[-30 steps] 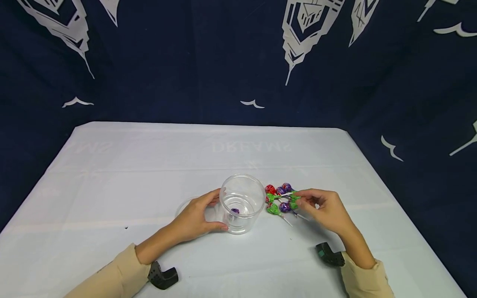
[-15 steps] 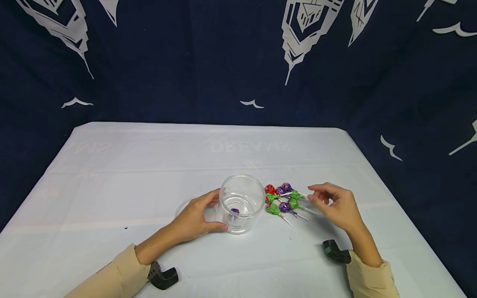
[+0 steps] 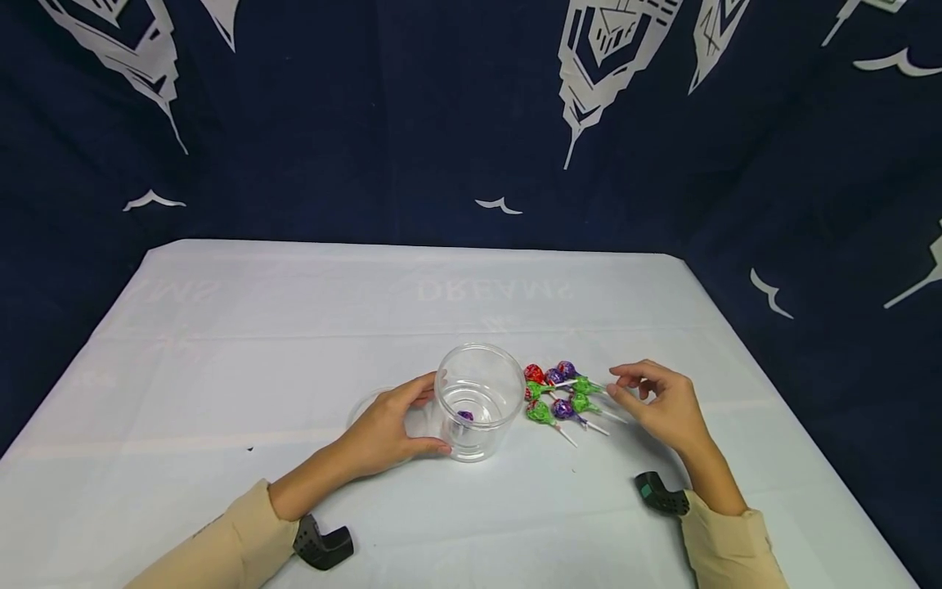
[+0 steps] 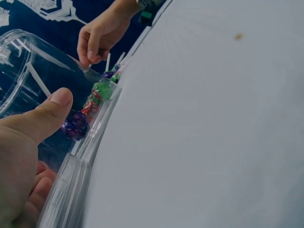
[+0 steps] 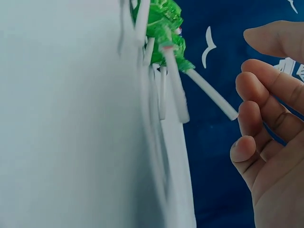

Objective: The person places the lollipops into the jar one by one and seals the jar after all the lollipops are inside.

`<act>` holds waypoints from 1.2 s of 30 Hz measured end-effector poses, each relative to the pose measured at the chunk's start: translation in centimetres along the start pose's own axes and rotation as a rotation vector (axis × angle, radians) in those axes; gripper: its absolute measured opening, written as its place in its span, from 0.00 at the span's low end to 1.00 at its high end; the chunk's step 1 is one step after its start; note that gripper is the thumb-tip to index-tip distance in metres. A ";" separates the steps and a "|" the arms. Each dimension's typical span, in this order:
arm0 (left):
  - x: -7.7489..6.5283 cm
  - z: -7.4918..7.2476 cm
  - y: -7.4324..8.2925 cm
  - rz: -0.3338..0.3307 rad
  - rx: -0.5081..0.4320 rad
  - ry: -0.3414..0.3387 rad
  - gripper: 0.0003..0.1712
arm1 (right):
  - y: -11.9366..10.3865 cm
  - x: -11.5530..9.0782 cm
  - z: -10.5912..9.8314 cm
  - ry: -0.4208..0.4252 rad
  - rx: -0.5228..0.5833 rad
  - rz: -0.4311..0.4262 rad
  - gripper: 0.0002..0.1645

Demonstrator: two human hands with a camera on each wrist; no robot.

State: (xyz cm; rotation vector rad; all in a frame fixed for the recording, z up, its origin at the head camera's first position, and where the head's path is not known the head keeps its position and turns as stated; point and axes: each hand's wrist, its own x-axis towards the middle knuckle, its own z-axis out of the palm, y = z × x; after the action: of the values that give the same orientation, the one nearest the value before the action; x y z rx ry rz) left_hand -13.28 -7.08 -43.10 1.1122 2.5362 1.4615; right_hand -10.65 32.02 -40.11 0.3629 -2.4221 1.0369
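In the head view my left hand (image 3: 386,429) grips the side of a clear plastic jar (image 3: 482,393), which stands upright on the table. Inside it lies one purple-wrapped lollipop (image 4: 75,126), its white stick leaning up in the left wrist view. My right hand (image 3: 662,405) hovers just right of a pile of lollipops (image 3: 562,409) in red, purple and green wrappers. Thumb and fingers are apart with nothing held. By the right wrist view, one white stick (image 5: 211,95) of a green lollipop (image 5: 164,19) points at the fingertips; whether it touches them I cannot tell.
A clear round lid (image 3: 361,409) lies flat beside the jar, partly hidden by the left hand. White cloth (image 3: 294,311) covers the table. A dark blue patterned curtain (image 3: 331,123) hangs behind it. Each wrist carries a black camera (image 3: 322,546).
My right hand has drawn back to the right, off the green lollipops, and then stayed nearly still. The left hand and jar have not moved.
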 end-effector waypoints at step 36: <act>0.1 0.1 0.0 0.017 -0.008 0.000 0.53 | 2.3 -0.6 0.4 -0.180 -0.095 0.170 0.04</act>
State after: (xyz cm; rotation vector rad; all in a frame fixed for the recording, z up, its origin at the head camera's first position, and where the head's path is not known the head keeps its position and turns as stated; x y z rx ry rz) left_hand -13.32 -6.98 -43.17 1.1362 2.5251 1.4735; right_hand -11.27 33.33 -42.05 0.2302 -2.6922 0.9921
